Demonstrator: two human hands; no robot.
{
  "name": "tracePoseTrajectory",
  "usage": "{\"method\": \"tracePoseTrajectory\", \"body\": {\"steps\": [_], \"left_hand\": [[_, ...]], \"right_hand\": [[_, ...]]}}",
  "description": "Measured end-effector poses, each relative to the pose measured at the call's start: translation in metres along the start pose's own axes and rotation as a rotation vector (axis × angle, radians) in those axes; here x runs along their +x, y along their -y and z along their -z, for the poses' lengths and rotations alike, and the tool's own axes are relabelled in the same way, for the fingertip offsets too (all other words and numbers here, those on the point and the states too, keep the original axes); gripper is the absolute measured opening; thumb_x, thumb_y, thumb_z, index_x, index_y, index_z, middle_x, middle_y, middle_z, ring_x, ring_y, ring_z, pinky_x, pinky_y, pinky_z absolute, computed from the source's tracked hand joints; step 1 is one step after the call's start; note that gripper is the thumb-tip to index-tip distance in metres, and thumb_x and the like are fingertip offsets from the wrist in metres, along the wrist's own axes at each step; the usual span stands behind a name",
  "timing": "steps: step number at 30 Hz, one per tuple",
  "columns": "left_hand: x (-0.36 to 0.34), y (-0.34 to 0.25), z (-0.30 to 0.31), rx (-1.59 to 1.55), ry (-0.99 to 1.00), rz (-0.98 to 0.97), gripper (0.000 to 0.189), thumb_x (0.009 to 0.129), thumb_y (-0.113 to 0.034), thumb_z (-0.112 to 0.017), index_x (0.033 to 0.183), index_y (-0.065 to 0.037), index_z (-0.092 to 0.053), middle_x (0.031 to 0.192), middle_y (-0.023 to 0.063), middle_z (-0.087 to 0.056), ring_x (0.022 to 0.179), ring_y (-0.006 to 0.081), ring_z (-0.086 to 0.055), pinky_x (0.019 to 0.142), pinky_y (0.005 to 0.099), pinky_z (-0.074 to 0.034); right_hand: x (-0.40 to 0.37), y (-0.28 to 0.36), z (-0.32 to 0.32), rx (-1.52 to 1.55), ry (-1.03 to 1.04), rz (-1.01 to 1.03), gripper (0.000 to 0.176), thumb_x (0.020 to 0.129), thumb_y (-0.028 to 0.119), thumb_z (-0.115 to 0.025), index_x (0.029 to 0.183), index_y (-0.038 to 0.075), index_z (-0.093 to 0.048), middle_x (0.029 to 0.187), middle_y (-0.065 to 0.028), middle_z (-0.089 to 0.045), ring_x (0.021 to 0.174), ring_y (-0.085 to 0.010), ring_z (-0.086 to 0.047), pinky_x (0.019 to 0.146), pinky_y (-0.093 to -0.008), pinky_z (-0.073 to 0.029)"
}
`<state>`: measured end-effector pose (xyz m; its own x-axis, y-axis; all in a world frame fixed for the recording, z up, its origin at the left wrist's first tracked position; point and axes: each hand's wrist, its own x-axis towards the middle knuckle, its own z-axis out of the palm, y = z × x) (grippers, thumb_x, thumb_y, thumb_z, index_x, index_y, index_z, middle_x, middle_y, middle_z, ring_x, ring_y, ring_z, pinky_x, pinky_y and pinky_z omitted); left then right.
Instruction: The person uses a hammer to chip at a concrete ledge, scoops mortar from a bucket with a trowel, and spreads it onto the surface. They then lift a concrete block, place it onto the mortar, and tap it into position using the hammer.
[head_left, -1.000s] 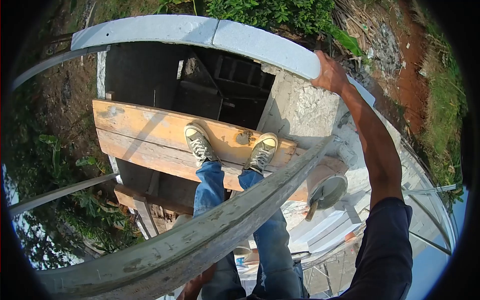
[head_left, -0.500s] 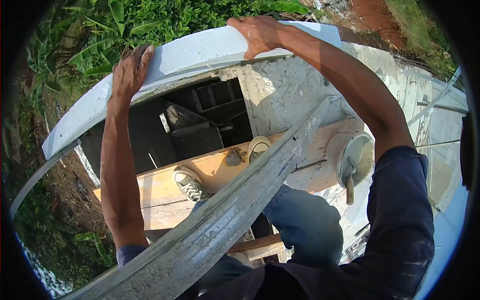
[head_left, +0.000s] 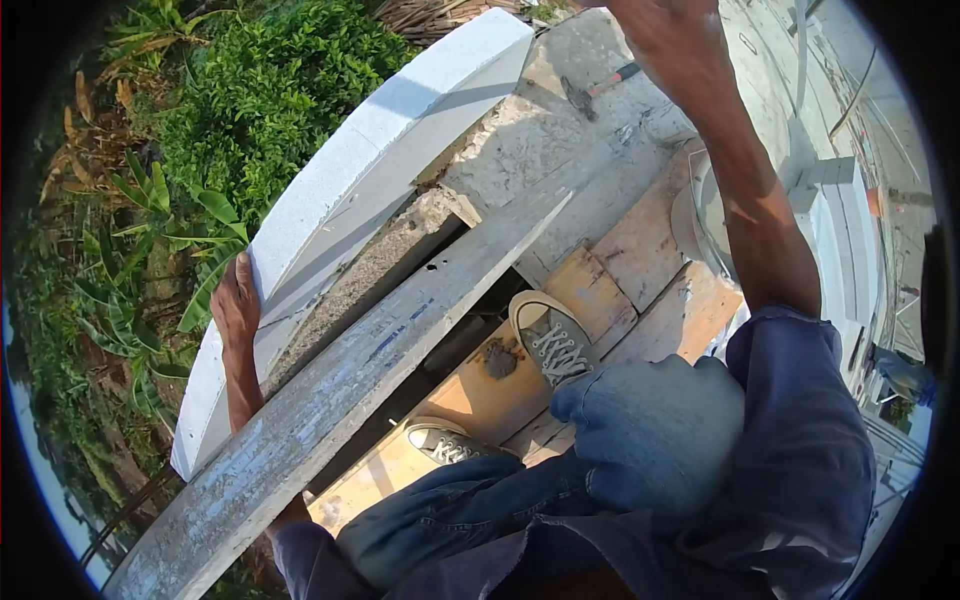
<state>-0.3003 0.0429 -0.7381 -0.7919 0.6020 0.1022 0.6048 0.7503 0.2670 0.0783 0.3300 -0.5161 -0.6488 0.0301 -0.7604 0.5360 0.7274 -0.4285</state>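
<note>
A long white block [head_left: 350, 165] stands on edge along the top of a rough wall. My left hand [head_left: 236, 303] grips its outer edge near the lower left end, and the forearm passes under a long grey beam [head_left: 390, 320]. My right hand [head_left: 672, 30] is at the top edge of the view, apart from the white block. Its fingers are cut off, so what it holds or touches is hidden. Nearest to it, a hammer [head_left: 595, 90] lies on the rough concrete surface [head_left: 520, 150].
The beam crosses diagonally in front of me. My shoes [head_left: 553, 340] stand on wooden planks [head_left: 470, 395] beside a lump of mortar [head_left: 498, 360]. A bucket [head_left: 703, 200] sits partly behind my right arm. Beyond the block the ground drops to green bushes [head_left: 290, 90].
My right hand has let go of the white block and moved away to the right. My left hand stays on the block. The view has turned, and the hammer now shows.
</note>
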Motion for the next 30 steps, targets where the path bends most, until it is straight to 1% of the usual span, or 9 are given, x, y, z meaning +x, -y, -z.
{"method": "tracePoseTrajectory", "body": {"steps": [3,7,12,13,17,21,22,28,30], "left_hand": [[0.001,0.007,-0.007,-0.086,-0.012,-0.033,0.052,0.102,-0.042,-0.038,0.102,0.003,-0.065,0.083,0.0293,-0.063,0.077,0.0456,-0.062,0.068,0.0472,-0.048],[0.0,-0.006,-0.004,-0.109,-0.072,-0.104,0.052,0.103,-0.04,-0.037,0.098,0.004,-0.063,0.076,0.0292,-0.061,0.068,0.0441,-0.06,0.063,0.0454,-0.047],[-0.002,-0.003,0.001,-0.124,0.124,0.13,0.045,0.1,-0.035,-0.045,0.115,0.005,-0.059,0.085,0.0297,-0.062,0.074,0.0439,-0.06,0.067,0.0478,-0.047],[-0.016,0.046,-0.02,0.362,-0.075,-0.473,0.058,0.093,-0.026,-0.057,0.139,0.005,-0.039,0.109,0.0317,-0.057,0.088,0.0428,-0.059,0.073,0.0517,-0.046],[-0.002,0.098,-0.052,0.382,-0.241,-0.693,0.073,0.09,-0.017,-0.061,0.148,0.001,-0.02,0.121,0.03,-0.051,0.094,0.0412,-0.057,0.074,0.052,-0.046],[-0.001,0.016,-0.008,-0.062,0.026,0.025,0.051,0.099,-0.047,-0.037,0.089,-0.004,-0.063,0.074,0.0187,-0.067,0.066,0.0294,-0.065,0.062,0.0429,-0.049],[-0.007,-0.008,-0.005,-0.156,-0.058,-0.07,0.047,0.103,-0.033,-0.037,0.08,0.004,-0.055,0.064,0.0272,-0.051,0.056,0.0443,-0.044,0.055,0.0485,-0.038],[0.0,0.024,-0.016,0.11,-0.295,-0.537,0.039,0.102,-0.023,-0.04,0.084,0.006,-0.058,0.065,0.0283,-0.053,0.055,0.0441,-0.048,0.05,0.0441,-0.039],[-0.001,0.005,-0.007,0.026,-0.198,-0.373,0.037,0.102,-0.021,-0.041,0.084,0.007,-0.058,0.065,0.0282,-0.053,0.054,0.0438,-0.048,0.05,0.044,-0.039]], "right_hand": [[0.072,-0.101,-0.004,0.432,-1.412,0.372,0.013,0.093,0.011,-0.05,0.097,0.003,-0.06,0.078,-0.0092,-0.066,0.066,-0.0192,-0.062,0.061,-0.0327,-0.047],[0.089,-0.191,-0.179,0.323,-1.0,-0.156,0.02,0.092,0.006,-0.05,0.11,0.0,-0.055,0.078,-0.0142,-0.065,0.068,-0.0307,-0.065,0.065,-0.0377,-0.049],[0.108,-0.216,-0.248,0.478,-1.154,-0.137,0.031,0.086,-0.002,-0.046,0.116,0.0,-0.056,0.095,-0.0211,-0.065,0.086,-0.0381,-0.064,0.078,-0.0405,-0.05],[0.116,-0.219,-0.241,0.489,-1.323,-0.006,0.035,0.083,-0.003,-0.047,0.116,0.001,-0.057,0.1,-0.0243,-0.064,0.091,-0.0427,-0.061,0.083,-0.0432,-0.049],[0.137,-0.205,-0.139,0.741,-1.394,0.179,0.04,0.083,-0.011,-0.039,0.12,-0.005,-0.053,0.115,-0.0194,-0.061,0.099,-0.0258,-0.064,0.088,-0.0336,-0.05],[0.195,-0.22,-0.014,0.618,-1.57,0.053,0.036,0.086,0.01,-0.05,0.121,0.0,-0.054,0.1,-0.0197,-0.067,0.091,-0.0293,-0.066,0.084,-0.0347,-0.051],[0.221,-0.244,0.014,0.54,-1.539,0.024,0.038,0.085,0.014,-0.052,0.121,0.001,-0.055,0.098,-0.0204,-0.067,0.092,-0.0324,-0.066,0.083,-0.0367,-0.051],[0.297,-0.324,0.067,0.039,-0.937,-0.506,0.043,0.08,0.02,-0.053,0.119,0.003,-0.058,0.111,-0.0275,-0.062,0.1,-0.0418,-0.062,0.085,-0.0468,-0.051],[0.375,-0.393,0.061,0.222,-0.868,-0.463,0.042,0.082,0.026,-0.053,0.117,0.003,-0.06,0.118,-0.0276,-0.059,0.108,-0.0406,-0.059,0.09,-0.0484,-0.049]]}}
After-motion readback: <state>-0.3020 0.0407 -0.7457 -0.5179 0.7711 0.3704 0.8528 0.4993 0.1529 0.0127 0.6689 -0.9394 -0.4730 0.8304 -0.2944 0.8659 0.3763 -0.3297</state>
